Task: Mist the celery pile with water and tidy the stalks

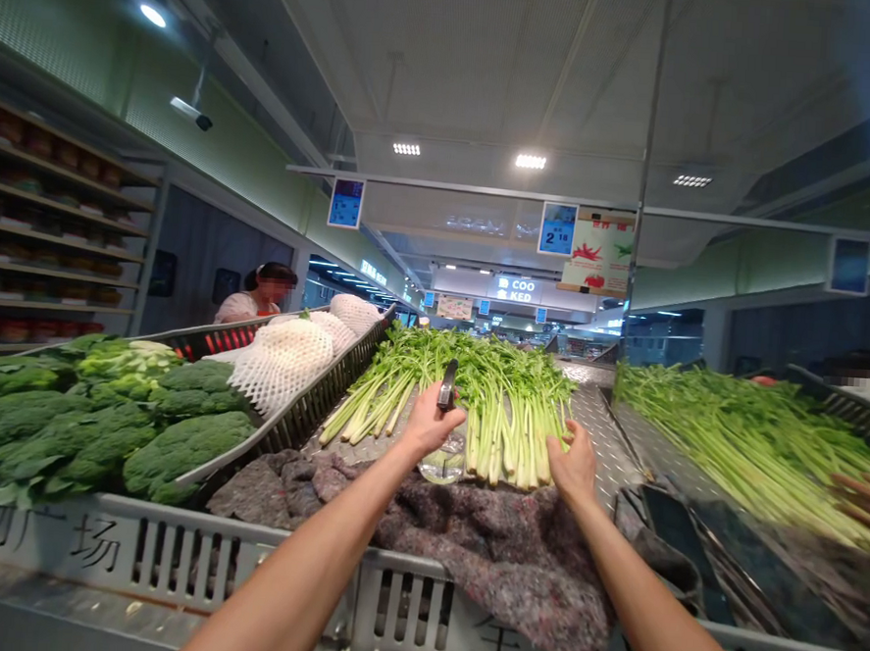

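Note:
I stand at a produce stall. My left hand is closed around a small dark tool, perhaps a spray head, with a clear bottle hanging below the fist. My right hand rests with curled fingers against the cut ends of a bunch of celery lying on the metal display tray. Whether the right hand grips stalks is hidden. A grey felt blanket lies crumpled just in front of both hands.
Broccoli fills the left tray, with white net-wrapped produce behind it. More celery lies on the right tray. A slotted metal rail fronts the stall. A person stands beyond the left tray. Price signs hang overhead.

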{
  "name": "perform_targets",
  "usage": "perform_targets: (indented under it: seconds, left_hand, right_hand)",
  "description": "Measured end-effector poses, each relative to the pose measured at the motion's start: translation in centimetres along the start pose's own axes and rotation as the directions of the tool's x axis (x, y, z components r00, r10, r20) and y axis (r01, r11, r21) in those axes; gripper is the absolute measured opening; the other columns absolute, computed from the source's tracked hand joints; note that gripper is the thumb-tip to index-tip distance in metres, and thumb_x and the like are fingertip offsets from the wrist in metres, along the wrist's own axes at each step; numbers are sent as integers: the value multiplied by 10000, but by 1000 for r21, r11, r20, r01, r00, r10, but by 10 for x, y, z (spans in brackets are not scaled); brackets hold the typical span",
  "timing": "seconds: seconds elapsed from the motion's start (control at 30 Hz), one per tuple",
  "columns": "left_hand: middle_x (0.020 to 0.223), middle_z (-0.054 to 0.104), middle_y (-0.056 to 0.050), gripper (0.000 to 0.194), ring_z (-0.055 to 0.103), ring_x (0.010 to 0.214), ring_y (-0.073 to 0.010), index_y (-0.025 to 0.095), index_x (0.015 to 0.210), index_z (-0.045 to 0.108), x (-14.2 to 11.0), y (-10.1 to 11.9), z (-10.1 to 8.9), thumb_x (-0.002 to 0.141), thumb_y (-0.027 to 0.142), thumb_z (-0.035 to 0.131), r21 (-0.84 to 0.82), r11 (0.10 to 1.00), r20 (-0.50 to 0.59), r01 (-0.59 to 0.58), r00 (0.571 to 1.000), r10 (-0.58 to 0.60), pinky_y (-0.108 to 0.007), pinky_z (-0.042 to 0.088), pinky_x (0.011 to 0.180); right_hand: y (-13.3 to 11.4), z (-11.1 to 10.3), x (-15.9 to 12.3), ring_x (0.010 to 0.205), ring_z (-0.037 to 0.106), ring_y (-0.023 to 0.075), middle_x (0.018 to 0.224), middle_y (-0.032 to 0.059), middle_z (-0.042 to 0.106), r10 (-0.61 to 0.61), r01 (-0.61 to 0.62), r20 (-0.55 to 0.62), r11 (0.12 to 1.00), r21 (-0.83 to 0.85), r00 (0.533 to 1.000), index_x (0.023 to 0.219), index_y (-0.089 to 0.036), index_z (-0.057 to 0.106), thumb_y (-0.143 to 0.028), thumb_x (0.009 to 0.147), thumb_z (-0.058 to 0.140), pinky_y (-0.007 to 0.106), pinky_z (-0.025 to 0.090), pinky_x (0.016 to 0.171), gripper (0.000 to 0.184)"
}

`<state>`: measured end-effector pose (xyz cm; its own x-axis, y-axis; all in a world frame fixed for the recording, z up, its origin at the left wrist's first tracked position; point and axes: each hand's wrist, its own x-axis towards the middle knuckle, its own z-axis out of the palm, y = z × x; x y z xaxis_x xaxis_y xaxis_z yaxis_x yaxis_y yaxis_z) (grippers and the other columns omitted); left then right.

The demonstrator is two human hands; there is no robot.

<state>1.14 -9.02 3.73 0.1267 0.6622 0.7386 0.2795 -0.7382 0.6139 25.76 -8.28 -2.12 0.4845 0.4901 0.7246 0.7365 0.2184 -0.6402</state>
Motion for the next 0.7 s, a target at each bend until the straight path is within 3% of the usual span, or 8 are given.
perform_targets:
  seconds: [0.23, 0.53, 0.7]
  left_hand:
    - [641, 486, 31, 259, 435, 589, -114, 159, 835, 526, -1, 6, 20, 587, 236, 529, -43, 998, -5, 35, 999, -35, -244, 352, 568]
    - [668, 511, 16, 218, 458, 614, -127, 158, 797, 534, -3, 18, 32, 591, 228, 522, -54, 999, 44, -4, 999, 7, -260, 367, 590]
    - [662, 506, 17, 254, 454, 608, -126, 161, 838, 526, -2, 22, 39, 598, 243, 534, -90, 996, 80, -4, 997, 11, -259, 362, 580]
  right_hand:
    - [-10, -4, 4, 915, 516, 239, 1095, 138, 503, -33, 33, 4, 999, -34, 999, 1118, -126, 433, -344, 682, 398, 351, 377, 781, 489]
    - [27, -7, -8, 910, 509, 250, 1058, 142, 508, 8, -14, -61, 994, -108, 998, 1099, -116, 441, -300, 671, 386, 349, 372, 775, 470]
    - [33, -9, -9, 930, 498, 258, 1068, 140, 502, -23, 13, -88, 994, -108, 996, 1098, -113, 440, -307, 673, 378, 360, 364, 800, 471]
